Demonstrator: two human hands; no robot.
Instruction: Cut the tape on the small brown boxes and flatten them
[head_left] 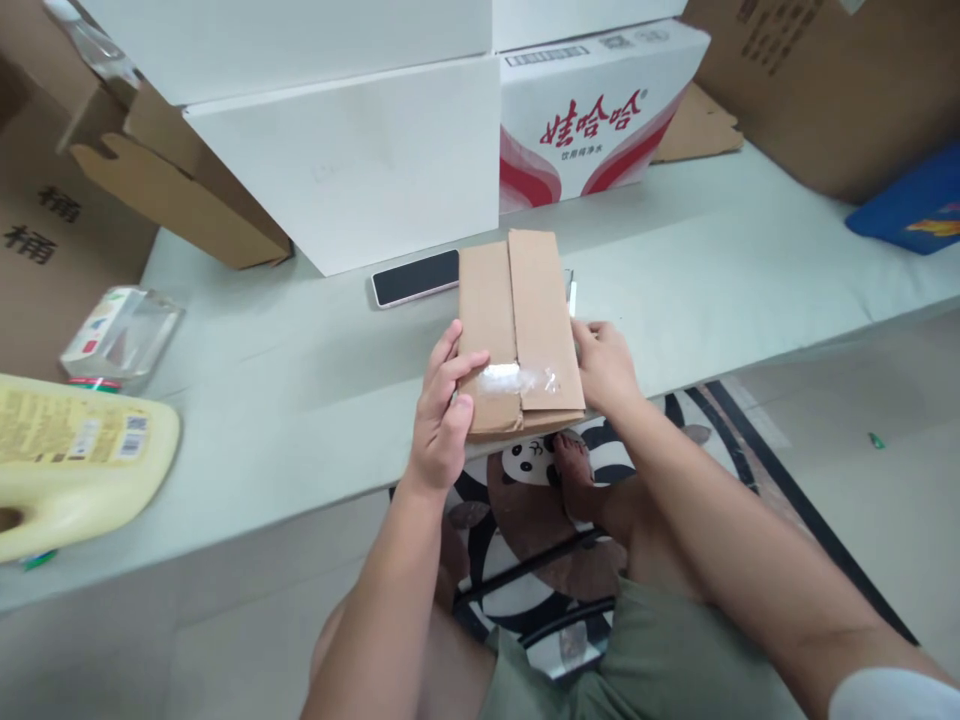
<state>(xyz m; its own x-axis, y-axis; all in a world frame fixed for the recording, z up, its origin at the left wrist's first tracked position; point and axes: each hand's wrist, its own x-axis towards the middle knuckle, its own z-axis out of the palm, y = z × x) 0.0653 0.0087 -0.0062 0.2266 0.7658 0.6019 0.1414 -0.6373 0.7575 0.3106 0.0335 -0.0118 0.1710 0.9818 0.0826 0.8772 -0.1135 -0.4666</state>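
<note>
A small brown cardboard box is at the table's front edge, its top seam facing up. Clear tape crosses the near end of the seam. My left hand grips the box's left side, a finger and the thumb on its top. Close against the right side is my right hand, its fingers curled and partly hidden. A thin pale, metallic-looking object shows just beyond those fingers; I cannot tell whether the hand holds it. Behind the box's left edge lies a phone, dark screen up.
White cartons and a red-and-white carton stand at the back. On the left are a clear bottle, a yellow jug and an open cardboard piece. A blue package sits at the right.
</note>
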